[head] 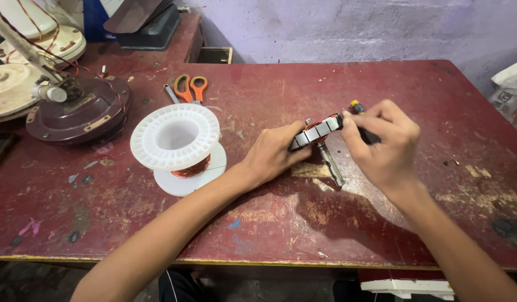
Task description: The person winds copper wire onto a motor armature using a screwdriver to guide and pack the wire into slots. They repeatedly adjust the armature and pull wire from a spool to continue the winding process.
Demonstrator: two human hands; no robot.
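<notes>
Left hand (275, 151) and right hand (381, 142) both grasp a wound stator (317, 132) above the red table (269, 223); a white wire spool (177, 146) stands near the left.

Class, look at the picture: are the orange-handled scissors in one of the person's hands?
No: the scissors lie on the red table behind the white spool, away from both hands.
</notes>
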